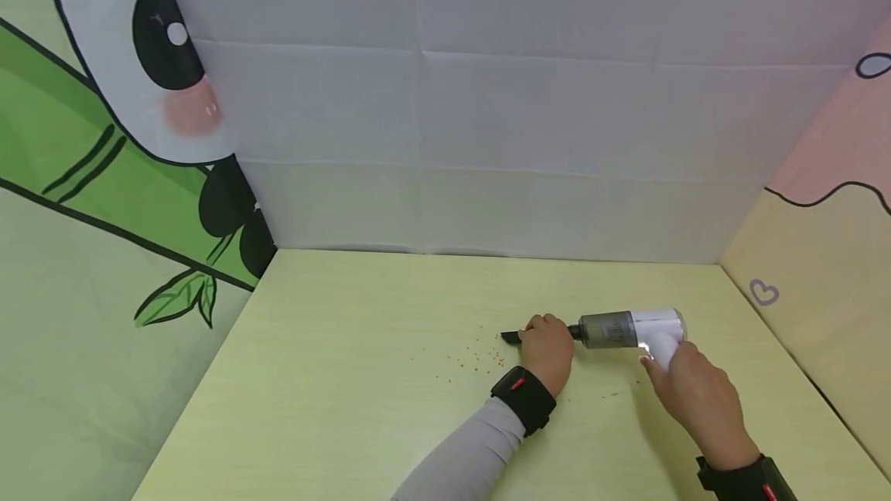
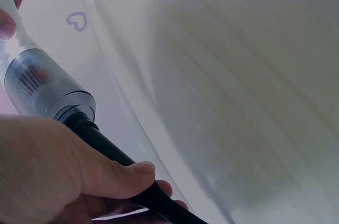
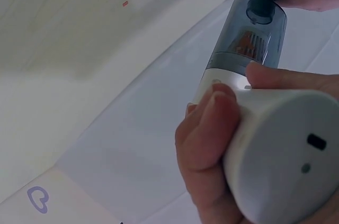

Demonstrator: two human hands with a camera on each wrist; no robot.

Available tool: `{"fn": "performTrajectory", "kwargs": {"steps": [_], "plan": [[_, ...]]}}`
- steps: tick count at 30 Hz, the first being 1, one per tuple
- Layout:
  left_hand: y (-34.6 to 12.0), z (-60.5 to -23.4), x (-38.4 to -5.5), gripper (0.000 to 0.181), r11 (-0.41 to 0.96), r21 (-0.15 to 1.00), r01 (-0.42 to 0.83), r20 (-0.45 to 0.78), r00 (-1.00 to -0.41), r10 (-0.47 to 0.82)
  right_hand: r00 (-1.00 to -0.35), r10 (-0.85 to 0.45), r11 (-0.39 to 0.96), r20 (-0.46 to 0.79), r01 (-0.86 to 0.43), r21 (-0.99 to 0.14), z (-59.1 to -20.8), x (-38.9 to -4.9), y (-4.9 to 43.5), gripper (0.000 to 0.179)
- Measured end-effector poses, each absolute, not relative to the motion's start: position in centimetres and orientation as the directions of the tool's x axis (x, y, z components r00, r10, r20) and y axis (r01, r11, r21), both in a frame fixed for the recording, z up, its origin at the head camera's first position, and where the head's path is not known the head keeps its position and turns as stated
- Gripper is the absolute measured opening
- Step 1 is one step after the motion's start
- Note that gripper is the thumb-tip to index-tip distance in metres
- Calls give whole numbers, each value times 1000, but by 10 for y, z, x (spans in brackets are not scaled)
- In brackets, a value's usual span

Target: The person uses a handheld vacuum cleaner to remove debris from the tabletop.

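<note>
A white handheld vacuum cleaner [image 1: 657, 327] with a smoky clear dust cup [image 1: 607, 330] lies across both hands above the table. My right hand [image 1: 703, 400] grips its white handle [image 3: 286, 155], fingers wrapped round it. My left hand [image 1: 547, 354] holds the black nozzle tube [image 2: 114, 150], thumb along one side and fingers beneath. The nozzle's flat tip [image 1: 511, 338] points left, close over the table by scattered orange-brown crumbs [image 1: 496, 358]. Inside the dust cup, a reddish-orange patch shows behind the slotted filter [image 3: 249, 44].
The pale yellow table [image 1: 334, 377] meets a light grey back wall [image 1: 501, 114]. A green cartoon panel [image 1: 90, 130] stands at the left, and a pink and cream panel [image 1: 821, 277] at the right. A few dark specks [image 1: 610, 395] lie nearer the right hand.
</note>
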State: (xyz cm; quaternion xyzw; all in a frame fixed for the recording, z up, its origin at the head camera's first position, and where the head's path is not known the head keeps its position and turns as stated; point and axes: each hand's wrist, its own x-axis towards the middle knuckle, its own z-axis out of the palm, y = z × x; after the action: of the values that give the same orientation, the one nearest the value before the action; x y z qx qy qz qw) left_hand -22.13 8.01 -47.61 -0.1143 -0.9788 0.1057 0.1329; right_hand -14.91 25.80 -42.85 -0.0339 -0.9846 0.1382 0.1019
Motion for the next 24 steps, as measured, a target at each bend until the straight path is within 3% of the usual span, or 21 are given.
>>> {"fn": "performTrajectory", "kwargs": {"steps": [17,24], "plan": [[77,-477,-213,24,946,-261,193,262,-929,262,-983,93,960,159,46,-277,-428,-147,260,53],[75,-478,-208,25,938,-271,216,208,-939,276,-989,113,955,95,81,-286,-430,-144,259,53]]}}
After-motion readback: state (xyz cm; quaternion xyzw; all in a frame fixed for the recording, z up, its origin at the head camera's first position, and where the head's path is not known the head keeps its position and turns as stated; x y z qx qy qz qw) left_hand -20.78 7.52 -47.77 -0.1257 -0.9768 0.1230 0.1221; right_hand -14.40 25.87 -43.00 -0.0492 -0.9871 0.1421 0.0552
